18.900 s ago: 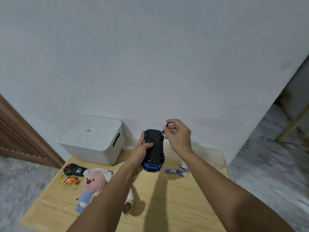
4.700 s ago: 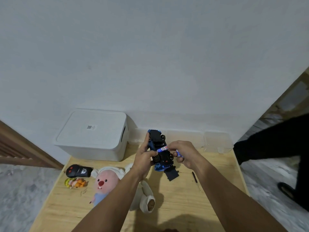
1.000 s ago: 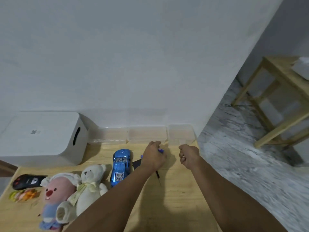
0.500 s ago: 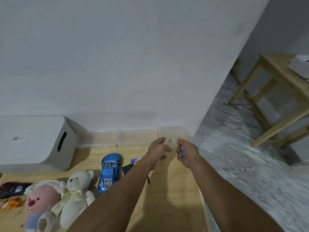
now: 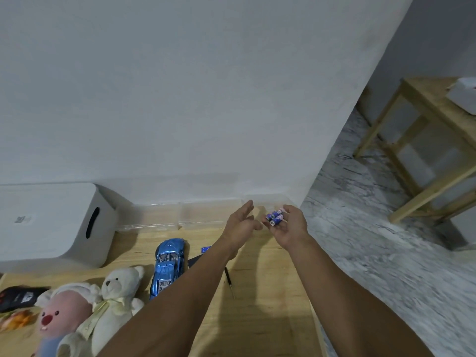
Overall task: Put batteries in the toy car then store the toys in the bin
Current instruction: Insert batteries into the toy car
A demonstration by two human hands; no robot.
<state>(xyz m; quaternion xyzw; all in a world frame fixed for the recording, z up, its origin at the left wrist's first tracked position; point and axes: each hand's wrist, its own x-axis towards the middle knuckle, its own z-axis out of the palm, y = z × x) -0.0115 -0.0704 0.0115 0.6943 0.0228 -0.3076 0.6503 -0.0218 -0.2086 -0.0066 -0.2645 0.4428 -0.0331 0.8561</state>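
Your right hand (image 5: 288,228) cups the blue batteries (image 5: 276,217) in loosely curled fingers; your left hand (image 5: 240,224) is spread, empty. The blue toy car (image 5: 168,264) sits further left on the table (image 5: 270,292). Tilt that palm and the batteries could roll to the floor.

Single head-worn wide view — forward and down, close over the table (image 5: 270,318)

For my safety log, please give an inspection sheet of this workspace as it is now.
Surface: wooden table against the wall.
Job's things: toy car on its wheels; batteries in right hand; one loose battery on table; bin, lid on.
Clutter: bear, pink plush toy, remote, screwdriver, clear boxes by wall.
Hands: left hand open, empty; right hand holds batteries.
Cables: nothing seen.
Surroundings: white wall, marble floor, second wooden table at right.
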